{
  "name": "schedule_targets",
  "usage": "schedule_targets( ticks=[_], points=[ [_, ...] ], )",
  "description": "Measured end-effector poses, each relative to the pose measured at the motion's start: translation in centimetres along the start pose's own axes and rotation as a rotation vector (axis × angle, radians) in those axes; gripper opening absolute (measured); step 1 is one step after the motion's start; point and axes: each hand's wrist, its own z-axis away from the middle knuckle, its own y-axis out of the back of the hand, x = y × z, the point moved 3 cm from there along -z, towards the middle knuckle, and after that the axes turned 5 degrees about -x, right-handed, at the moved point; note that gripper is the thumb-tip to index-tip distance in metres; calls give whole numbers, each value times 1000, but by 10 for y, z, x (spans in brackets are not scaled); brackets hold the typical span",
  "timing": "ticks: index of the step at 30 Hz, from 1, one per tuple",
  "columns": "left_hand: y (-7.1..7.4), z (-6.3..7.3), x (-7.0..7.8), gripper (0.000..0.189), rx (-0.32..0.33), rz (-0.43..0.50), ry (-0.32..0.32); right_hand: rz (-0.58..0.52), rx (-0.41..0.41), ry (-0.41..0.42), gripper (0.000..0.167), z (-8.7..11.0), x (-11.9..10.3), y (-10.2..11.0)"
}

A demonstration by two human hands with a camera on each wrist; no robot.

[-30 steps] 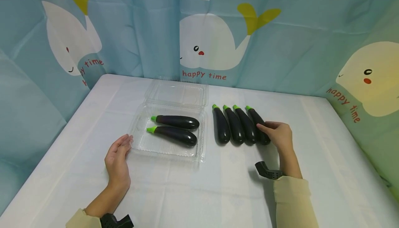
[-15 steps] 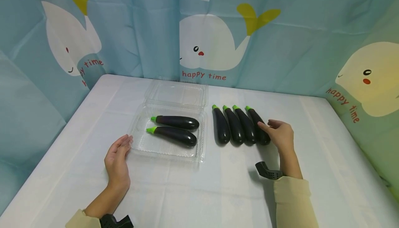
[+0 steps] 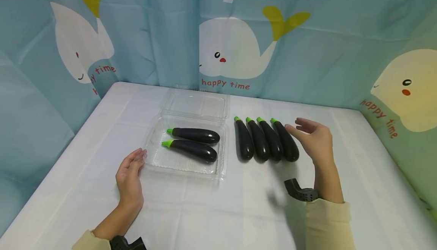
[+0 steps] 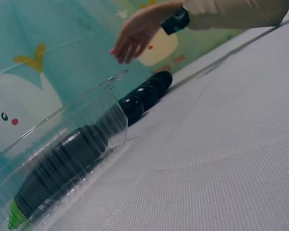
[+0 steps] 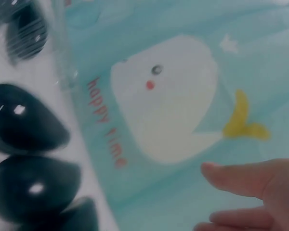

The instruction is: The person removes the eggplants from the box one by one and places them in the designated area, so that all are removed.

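The right hand (image 3: 315, 140), its grip apart, hovers beside four long, glossy black, green-tipped eggplants (image 3: 269, 140) on the white bench (image 3: 191, 212); the left hand (image 3: 130, 180), likewise unclenched, touches the clear plastic hinged box (image 3: 158, 158) holding two similar eggplants (image 3: 194, 151).

Red lettering on the blue-green curtain (image 3: 164, 45) reads "happy time" by the middle whale print (image 3: 232, 49) and the right whale print (image 3: 414, 106), but only "py time" is clear by the left whale print (image 3: 76, 37).
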Motion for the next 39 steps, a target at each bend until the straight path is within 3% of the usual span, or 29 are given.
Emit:
schedule_targets(
  ticks=[4, 9, 14, 31, 39],
  points=[
    [0, 0, 0, 29, -5, -10, -3, -5, -16, 73, 65, 14, -32, 11],
    [1, 0, -1, 29, -8, -11, -9, -3, -16, 121, 57, 20, -51, 12],
    [1, 0, -1, 29, -7, -1, -11, -5, -78, 189, 58, 22, -62, -2],
    [-1, 0, -2, 29, -3, 7, -21, -5, -222, 282, 55, 30, -87, -43],
    [0, -1, -2, 29, -2, 7, -16, 29, -322, 349, 53, 39, -95, -76]
  ],
)
